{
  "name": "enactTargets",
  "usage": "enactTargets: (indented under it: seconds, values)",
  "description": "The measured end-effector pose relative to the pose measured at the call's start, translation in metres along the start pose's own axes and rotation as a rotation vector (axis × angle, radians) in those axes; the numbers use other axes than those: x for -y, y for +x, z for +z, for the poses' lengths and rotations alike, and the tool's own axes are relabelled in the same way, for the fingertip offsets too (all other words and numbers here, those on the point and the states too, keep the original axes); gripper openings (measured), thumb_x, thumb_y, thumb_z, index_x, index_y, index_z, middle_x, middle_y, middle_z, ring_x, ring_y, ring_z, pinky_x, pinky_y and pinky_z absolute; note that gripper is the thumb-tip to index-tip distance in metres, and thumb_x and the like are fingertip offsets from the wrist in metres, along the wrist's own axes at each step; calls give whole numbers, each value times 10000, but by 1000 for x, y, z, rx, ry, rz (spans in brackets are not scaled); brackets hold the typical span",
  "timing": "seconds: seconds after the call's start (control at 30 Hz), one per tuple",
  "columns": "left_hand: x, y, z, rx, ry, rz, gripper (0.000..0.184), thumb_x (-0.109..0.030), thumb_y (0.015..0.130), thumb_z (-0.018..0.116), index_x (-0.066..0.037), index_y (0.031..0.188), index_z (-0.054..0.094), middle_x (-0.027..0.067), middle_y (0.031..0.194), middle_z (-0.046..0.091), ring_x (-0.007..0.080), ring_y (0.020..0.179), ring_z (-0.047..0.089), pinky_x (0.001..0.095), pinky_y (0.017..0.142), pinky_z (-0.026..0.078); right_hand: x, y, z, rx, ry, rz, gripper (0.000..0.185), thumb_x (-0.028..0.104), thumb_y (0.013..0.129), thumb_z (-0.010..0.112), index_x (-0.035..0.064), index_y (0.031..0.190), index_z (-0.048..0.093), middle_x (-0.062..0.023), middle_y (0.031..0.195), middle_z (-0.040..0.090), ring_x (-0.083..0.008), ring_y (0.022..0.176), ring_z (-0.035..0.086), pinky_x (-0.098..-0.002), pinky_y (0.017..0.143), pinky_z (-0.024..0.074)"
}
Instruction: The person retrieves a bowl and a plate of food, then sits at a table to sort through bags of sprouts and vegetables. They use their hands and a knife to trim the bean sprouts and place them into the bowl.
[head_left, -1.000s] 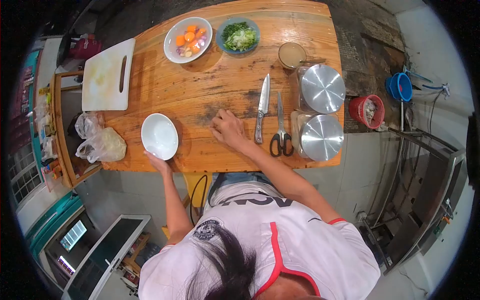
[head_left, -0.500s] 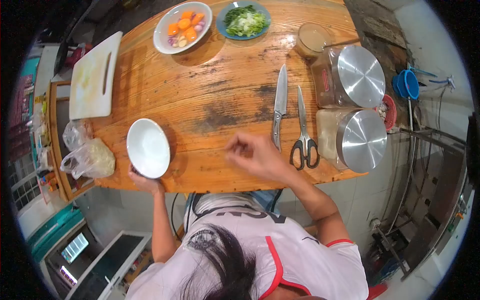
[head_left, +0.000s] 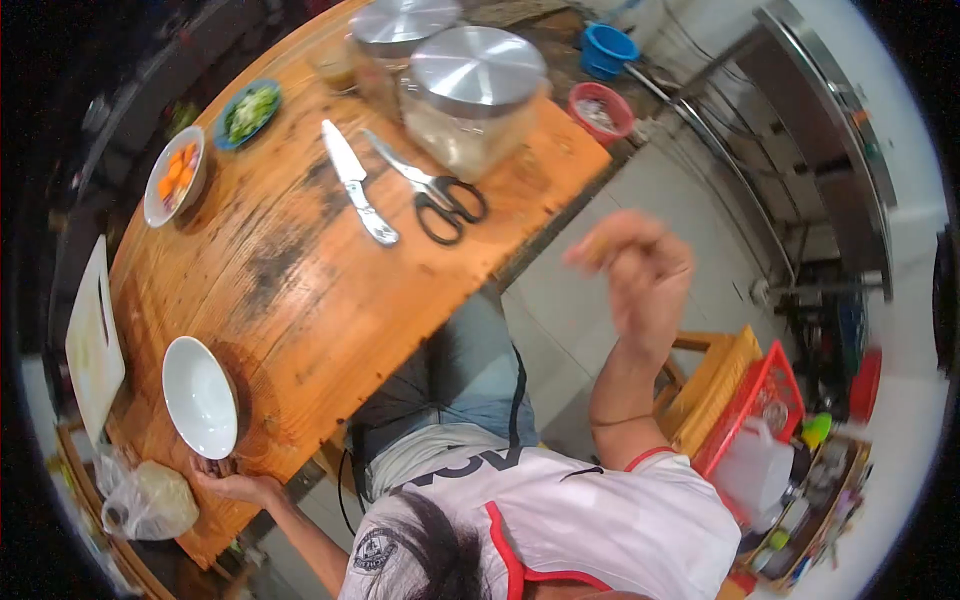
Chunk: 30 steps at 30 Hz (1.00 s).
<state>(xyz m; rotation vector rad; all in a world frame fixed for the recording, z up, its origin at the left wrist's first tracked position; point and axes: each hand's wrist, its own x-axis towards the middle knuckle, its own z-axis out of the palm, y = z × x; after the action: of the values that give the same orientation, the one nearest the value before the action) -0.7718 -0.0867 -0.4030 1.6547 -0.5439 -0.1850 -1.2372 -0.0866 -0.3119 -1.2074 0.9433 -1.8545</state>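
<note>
An empty white bowl [head_left: 200, 398] stands on the wooden table [head_left: 300, 300] at the left, near its front edge. My left hand [head_left: 238, 484] is at the bowl's near side, its fingers partly hidden by the rim. Raised over the floor to the right of the table, my right hand [head_left: 635, 265] has bent fingers blurred by motion; whether it holds anything is unclear. A knife [head_left: 357, 185] and black-handled scissors [head_left: 430, 190] lie side by side on the table.
Two lidded jars [head_left: 475, 95] stand at the table's far right. Beyond are a bowl of orange pieces [head_left: 175, 178], a plate of greens [head_left: 247, 115], a cutting board [head_left: 93, 345] and a plastic bag [head_left: 150, 500]. A red basket [head_left: 755, 430] is at the right.
The view has swung to the right. My right hand has left the table and risen out over the floor. My left hand stays by the white bowl.
</note>
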Motion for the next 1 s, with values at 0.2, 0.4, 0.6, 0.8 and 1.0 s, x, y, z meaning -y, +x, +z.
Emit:
enactTargets:
  seconds: [0.2,0.4,0.6,0.8,1.0]
  values:
    - [4,9,-3,81,-34,75,538,-374,946,306,23,1260,490,178,1200,565,275,1088,538,384,860,433,19,-30,-64,-511,67,-146,184,24,893,595,-50,1056,635,-151,909,680,-166,794,660,-299,769,549]
    - [26,25,-7,82,49,237,540,-379,949,307,18,1275,475,162,1252,527,260,1141,498,381,881,410,16,-40,-82,-704,-419,-470,156,19,885,605,-15,1025,664,-115,907,688,-165,783,662,-292,741,539]
    - [12,6,-1,69,-161,152,507,-372,982,307,10,1283,452,143,1193,543,248,1056,530,359,849,409,-45,64,-204,-775,-1257,-545,219,148,892,609,19,1052,684,-129,896,697,-205,734,655,-323,691,509]
    - [20,12,-2,-19,-140,141,416,-307,975,323,15,1178,491,129,1124,532,233,1008,518,362,875,399,-156,-9,-219,-859,-1005,-30,301,307,878,631,10,852,670,-139,728,673,-256,643,634,-381,594,472]
    - [23,4,7,-58,-209,228,304,-319,972,415,-27,1037,471,63,986,481,202,950,467,346,884,389,-418,-285,-205,-73,-692,826,583,525,950,433,51,1273,535,-152,1107,661,-264,944,659,-379,812,505]
